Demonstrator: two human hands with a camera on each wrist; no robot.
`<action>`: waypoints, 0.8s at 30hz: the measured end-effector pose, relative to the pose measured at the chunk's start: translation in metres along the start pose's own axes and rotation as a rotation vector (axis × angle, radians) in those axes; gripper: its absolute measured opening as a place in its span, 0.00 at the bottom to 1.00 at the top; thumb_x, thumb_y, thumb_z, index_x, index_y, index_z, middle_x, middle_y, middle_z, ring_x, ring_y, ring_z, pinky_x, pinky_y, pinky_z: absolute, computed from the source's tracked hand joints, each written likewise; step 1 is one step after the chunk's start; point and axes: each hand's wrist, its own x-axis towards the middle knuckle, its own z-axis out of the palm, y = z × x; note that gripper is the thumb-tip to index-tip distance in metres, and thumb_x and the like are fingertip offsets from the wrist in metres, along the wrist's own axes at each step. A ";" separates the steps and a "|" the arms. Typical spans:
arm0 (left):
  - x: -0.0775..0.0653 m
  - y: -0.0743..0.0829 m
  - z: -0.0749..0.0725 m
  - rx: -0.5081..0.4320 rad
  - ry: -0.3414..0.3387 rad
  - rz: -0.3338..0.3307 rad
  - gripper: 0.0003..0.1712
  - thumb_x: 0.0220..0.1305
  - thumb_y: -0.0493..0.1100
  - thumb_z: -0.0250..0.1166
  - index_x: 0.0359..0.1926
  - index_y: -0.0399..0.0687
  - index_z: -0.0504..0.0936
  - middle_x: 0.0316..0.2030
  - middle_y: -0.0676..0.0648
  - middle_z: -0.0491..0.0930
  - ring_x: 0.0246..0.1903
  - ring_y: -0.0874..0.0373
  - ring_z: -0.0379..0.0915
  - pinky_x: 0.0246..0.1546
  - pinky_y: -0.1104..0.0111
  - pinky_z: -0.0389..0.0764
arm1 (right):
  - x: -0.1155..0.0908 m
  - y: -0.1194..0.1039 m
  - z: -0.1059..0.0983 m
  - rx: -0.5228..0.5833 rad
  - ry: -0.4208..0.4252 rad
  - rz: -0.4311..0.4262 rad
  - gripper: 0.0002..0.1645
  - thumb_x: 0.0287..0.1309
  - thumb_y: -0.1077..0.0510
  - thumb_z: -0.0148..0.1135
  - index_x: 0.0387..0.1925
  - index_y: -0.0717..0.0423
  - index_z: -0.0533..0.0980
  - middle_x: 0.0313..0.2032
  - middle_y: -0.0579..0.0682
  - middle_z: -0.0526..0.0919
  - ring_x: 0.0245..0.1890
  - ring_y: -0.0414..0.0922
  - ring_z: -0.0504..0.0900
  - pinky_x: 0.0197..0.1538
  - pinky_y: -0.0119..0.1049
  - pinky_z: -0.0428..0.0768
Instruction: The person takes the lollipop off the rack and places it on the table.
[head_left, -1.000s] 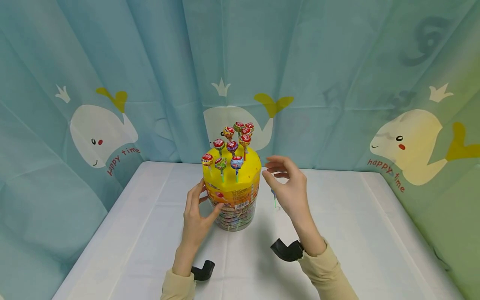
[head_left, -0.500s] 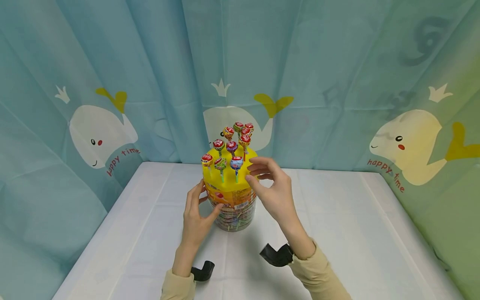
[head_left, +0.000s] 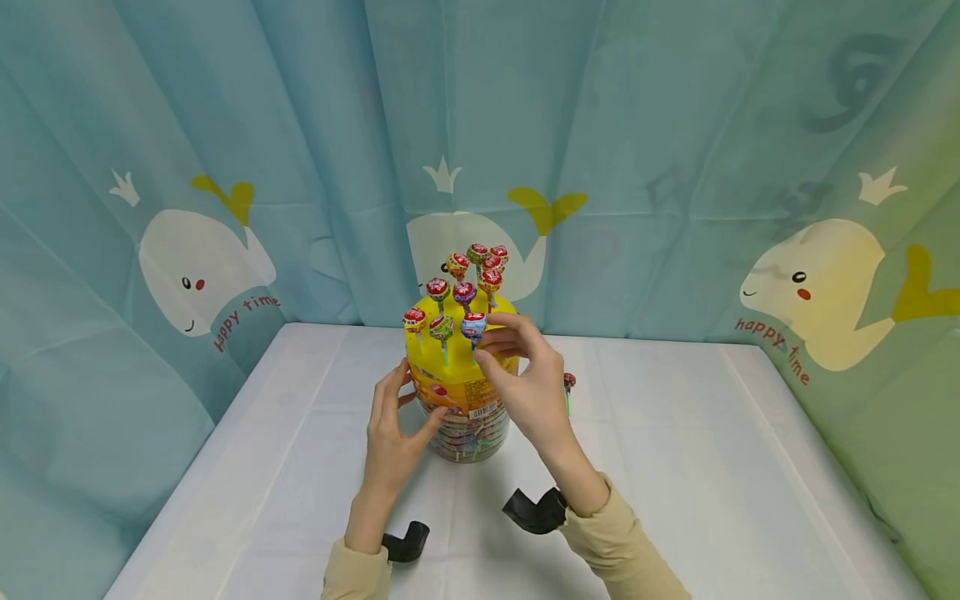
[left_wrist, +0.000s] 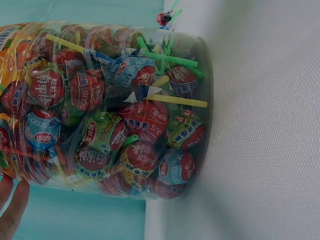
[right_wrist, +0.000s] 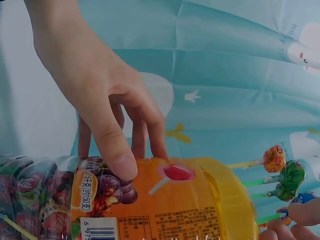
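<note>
A clear candy jar [left_wrist: 205, 115] full of wrapped lollipops stands upright, with an orange label [right_wrist: 165, 192] and a yellow lid [head_left: 431, 354]. Several lollipops stick up out of the lid. My left hand [head_left: 393, 442] grips the jar's left side, thumb on the label and fingers round the far side. At the lid's front right, my right hand [head_left: 528, 383] has its thumb and fingers at the blue-wrapped lollipop [head_left: 474, 327], pinching it just below the candy head. The fingertips hide part of its stick. A green-wrapped lollipop [head_left: 441, 327] stands just left of it.
Another lollipop [head_left: 569, 381] with a green stick is on the white-covered table [head_left: 697, 467], right of the jar and behind my right hand. A blue curtain [head_left: 315, 167] with whale prints hangs behind the table.
My right hand has moved left from beside the jar to the blue lollipop, uncovering the lollipop on the table. My left hand and the jar have stayed put.
</note>
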 end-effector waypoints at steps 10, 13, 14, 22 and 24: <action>0.000 0.001 0.000 -0.009 0.000 -0.001 0.51 0.49 0.37 0.75 0.72 0.44 0.59 0.61 0.39 0.68 0.59 0.51 0.69 0.51 0.63 0.82 | 0.002 0.002 0.005 -0.033 0.020 -0.016 0.20 0.53 0.68 0.66 0.49 0.59 0.77 0.34 0.54 0.85 0.36 0.45 0.82 0.47 0.38 0.81; 0.000 0.001 0.000 -0.008 0.001 0.002 0.51 0.49 0.38 0.75 0.72 0.44 0.59 0.61 0.39 0.68 0.59 0.51 0.69 0.51 0.67 0.82 | 0.002 0.002 0.005 -0.040 0.023 -0.023 0.20 0.53 0.68 0.66 0.50 0.60 0.77 0.33 0.55 0.85 0.35 0.46 0.82 0.46 0.38 0.81; 0.000 0.000 0.000 -0.006 0.003 0.007 0.50 0.49 0.39 0.75 0.72 0.43 0.59 0.61 0.39 0.68 0.58 0.50 0.69 0.52 0.68 0.81 | 0.002 0.002 0.006 -0.041 0.024 -0.026 0.20 0.53 0.68 0.66 0.50 0.60 0.77 0.33 0.55 0.85 0.35 0.46 0.81 0.46 0.38 0.81; 0.000 -0.002 0.001 -0.015 0.013 0.018 0.47 0.55 0.48 0.72 0.71 0.43 0.60 0.61 0.39 0.68 0.58 0.50 0.69 0.53 0.78 0.78 | 0.003 -0.001 0.006 -0.033 0.026 -0.037 0.20 0.53 0.69 0.66 0.49 0.61 0.76 0.32 0.56 0.84 0.34 0.47 0.81 0.45 0.37 0.81; 0.001 -0.002 0.001 -0.016 0.013 0.020 0.47 0.55 0.48 0.72 0.71 0.43 0.60 0.61 0.38 0.68 0.58 0.50 0.69 0.54 0.77 0.78 | 0.003 -0.001 0.006 -0.035 0.031 -0.041 0.19 0.53 0.69 0.66 0.49 0.62 0.76 0.32 0.56 0.84 0.34 0.47 0.81 0.45 0.37 0.81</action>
